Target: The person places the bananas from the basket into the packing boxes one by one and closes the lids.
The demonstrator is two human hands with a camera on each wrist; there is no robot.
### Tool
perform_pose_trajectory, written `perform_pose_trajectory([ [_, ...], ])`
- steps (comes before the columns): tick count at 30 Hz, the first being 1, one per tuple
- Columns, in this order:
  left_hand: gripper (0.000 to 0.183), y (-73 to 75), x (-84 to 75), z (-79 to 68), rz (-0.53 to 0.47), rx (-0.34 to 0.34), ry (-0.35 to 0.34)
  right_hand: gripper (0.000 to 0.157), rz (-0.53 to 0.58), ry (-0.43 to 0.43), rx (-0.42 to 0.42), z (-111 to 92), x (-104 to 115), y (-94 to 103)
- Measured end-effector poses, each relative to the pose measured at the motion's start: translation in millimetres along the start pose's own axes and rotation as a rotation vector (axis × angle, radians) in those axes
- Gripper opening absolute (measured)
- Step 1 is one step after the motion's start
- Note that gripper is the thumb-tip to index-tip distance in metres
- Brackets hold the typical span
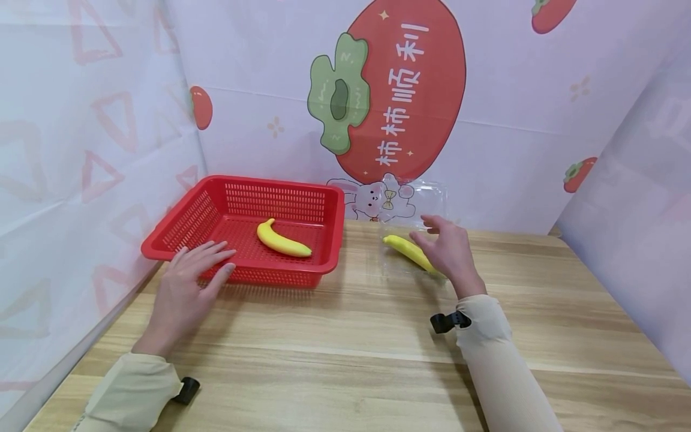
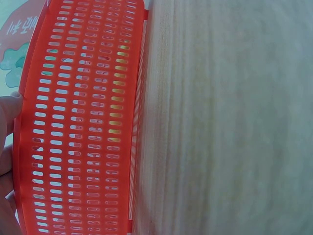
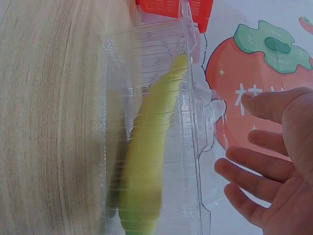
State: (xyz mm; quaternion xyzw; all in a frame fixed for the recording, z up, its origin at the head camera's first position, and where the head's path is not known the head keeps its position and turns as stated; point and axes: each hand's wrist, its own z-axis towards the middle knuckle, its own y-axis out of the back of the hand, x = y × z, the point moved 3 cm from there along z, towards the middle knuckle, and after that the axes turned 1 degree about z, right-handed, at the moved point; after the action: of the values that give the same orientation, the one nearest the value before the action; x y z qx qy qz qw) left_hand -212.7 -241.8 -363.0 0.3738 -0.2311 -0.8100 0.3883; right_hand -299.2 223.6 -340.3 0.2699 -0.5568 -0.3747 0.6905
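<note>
My left hand [image 1: 186, 288] lies at the near left rim of a red plastic basket [image 1: 243, 264], fingers stretched over the rim and thumb beside it. Inside the basket is a yellow banana [image 1: 283, 242]; its colour shows through the slots in the left wrist view. Over at the right, a second banana [image 1: 407, 251] lies in a clear plastic box [image 3: 146, 34] with its lid raised at the back. My right hand [image 1: 450, 252] hovers over that box, fingers apart and loosely bent. Nothing is between them in the right wrist view.
All of this stands on a wood-grain table [image 1: 335, 348]. A printed cloth backdrop [image 1: 254, 78] rises right behind the basket and box, with cloth side walls at left and right. Each wrist wears a black strap device [image 1: 445, 323].
</note>
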Motion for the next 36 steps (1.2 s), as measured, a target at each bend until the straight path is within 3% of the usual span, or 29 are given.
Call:
perform_pose_trajectory([
  [36,0.037,-1.4,0.4,2.1,0.013,0.027,0.029,0.062,0.006,0.015,0.048,1.6,10.8,-14.1],
])
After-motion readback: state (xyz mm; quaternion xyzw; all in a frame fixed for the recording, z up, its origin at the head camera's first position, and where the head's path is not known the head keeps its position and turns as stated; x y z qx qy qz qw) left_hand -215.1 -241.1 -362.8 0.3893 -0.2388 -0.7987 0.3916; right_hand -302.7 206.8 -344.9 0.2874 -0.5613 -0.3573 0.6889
